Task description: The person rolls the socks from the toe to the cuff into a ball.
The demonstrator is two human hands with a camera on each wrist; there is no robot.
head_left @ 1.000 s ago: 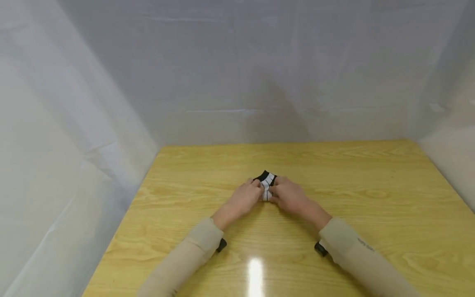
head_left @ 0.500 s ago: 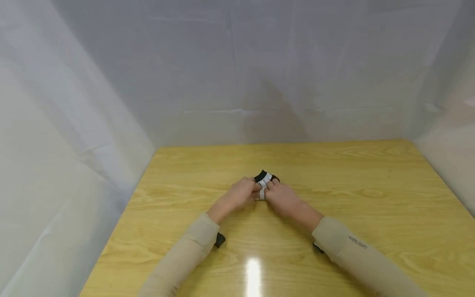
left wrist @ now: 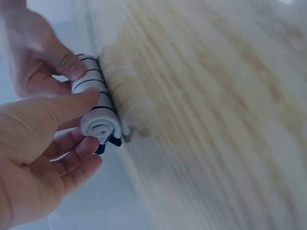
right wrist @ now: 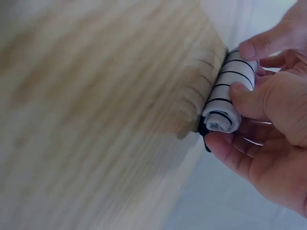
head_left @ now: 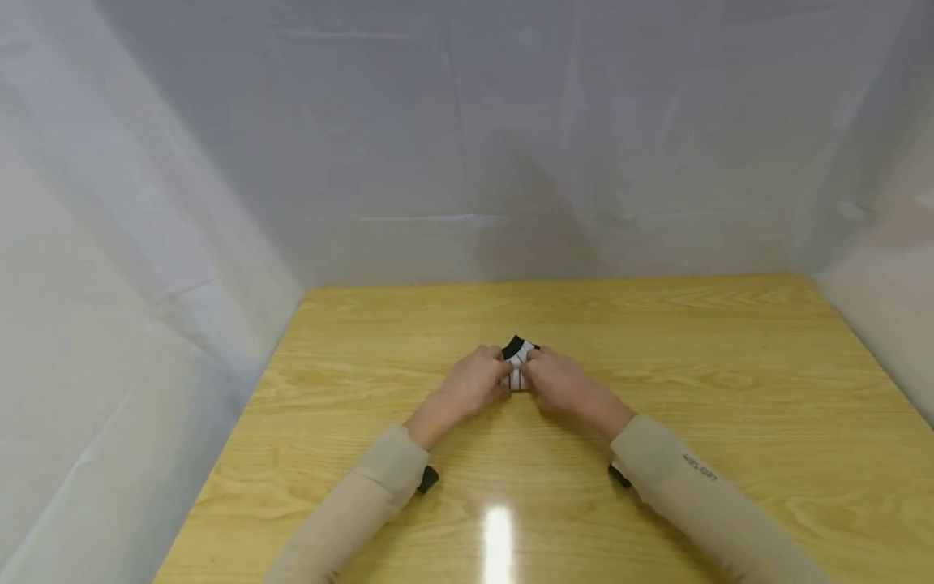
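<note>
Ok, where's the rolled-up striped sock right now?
In the head view the rolled striped sock sits near the middle of the wooden table, pinched between the left hand and right hand.

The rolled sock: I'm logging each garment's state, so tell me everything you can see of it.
The rolled sock is white knit fabric with thin black stripes and a black part at its far end. It is wound into a tight roll whose spiral end shows in both wrist views. It lies on the wooden table, near the middle. The left hand and right hand pinch it from either side, thumbs on top and fingers beneath.
</note>
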